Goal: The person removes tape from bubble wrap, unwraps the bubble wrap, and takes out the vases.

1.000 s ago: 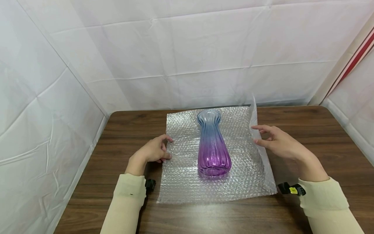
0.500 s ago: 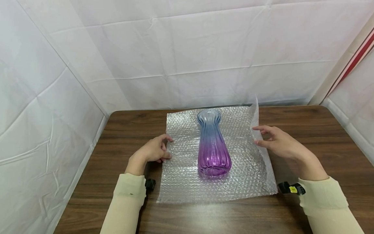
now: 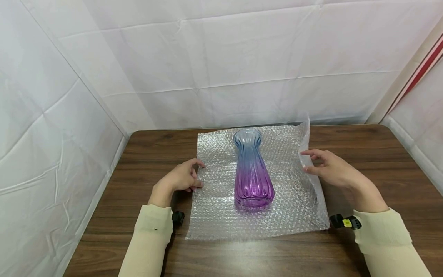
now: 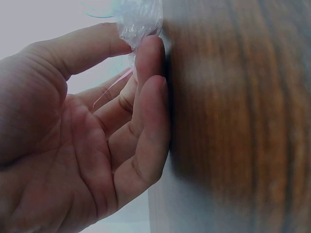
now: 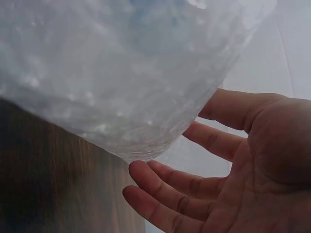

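Observation:
A ribbed glass vase (image 3: 252, 169), blue at the neck and purple at the base, lies on its side on a sheet of bubble wrap (image 3: 214, 215). At the sheet's left edge, my left hand (image 3: 178, 177) pinches the wrap between thumb and fingers, which shows close up in the left wrist view. My right hand (image 3: 333, 167) touches the raised right edge, its thumb and fingers spread apart. In the right wrist view the lifted wrap (image 5: 121, 87) partly covers the right thumb and forefinger tips. Neither hand touches the vase.
The sheet lies on a dark wood-grain table (image 3: 145, 150), near its back edge. A white cloth wall (image 3: 242, 69) stands right behind the table, with another on the left (image 3: 52, 134). A camera strap (image 3: 346, 222) sits at the right wrist.
The raised right edge of the bubble wrap has leaned outward to the right, and my right hand has shifted slightly right with it. The left hand and the vase stay where they were.

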`<state>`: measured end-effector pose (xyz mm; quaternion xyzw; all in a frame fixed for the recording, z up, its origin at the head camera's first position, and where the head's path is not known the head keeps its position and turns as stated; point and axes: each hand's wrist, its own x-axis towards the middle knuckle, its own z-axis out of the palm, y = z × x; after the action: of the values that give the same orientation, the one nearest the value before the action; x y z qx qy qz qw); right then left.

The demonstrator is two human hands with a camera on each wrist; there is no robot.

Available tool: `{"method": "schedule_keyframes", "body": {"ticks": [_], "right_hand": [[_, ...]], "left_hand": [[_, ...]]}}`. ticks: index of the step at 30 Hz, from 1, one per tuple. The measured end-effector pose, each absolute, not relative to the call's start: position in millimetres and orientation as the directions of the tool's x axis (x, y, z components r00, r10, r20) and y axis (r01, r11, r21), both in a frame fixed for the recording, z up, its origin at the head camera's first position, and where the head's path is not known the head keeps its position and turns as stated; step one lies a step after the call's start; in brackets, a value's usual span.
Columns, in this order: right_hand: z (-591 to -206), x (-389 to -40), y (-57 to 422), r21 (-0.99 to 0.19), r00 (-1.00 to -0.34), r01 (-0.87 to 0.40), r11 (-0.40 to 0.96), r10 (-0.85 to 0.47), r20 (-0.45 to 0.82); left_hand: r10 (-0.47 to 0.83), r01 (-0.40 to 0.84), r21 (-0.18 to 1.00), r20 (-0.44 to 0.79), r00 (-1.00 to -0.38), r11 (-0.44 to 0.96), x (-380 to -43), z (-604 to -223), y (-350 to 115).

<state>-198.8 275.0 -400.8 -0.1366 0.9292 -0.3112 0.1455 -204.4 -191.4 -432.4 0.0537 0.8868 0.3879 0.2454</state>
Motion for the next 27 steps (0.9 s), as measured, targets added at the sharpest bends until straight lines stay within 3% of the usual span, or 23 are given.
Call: {"method": "schedule_keyframes", "body": {"ticks": [27], "right_hand": [[-410.8,-203.6,282.0,-0.576,-0.923,-0.146,0.804,-0.321,-0.214]], "left_hand": [[0.286,-0.081,0.706,-0.387,-0.876,0.704,-203.2,-430.9,-191.1]]}}
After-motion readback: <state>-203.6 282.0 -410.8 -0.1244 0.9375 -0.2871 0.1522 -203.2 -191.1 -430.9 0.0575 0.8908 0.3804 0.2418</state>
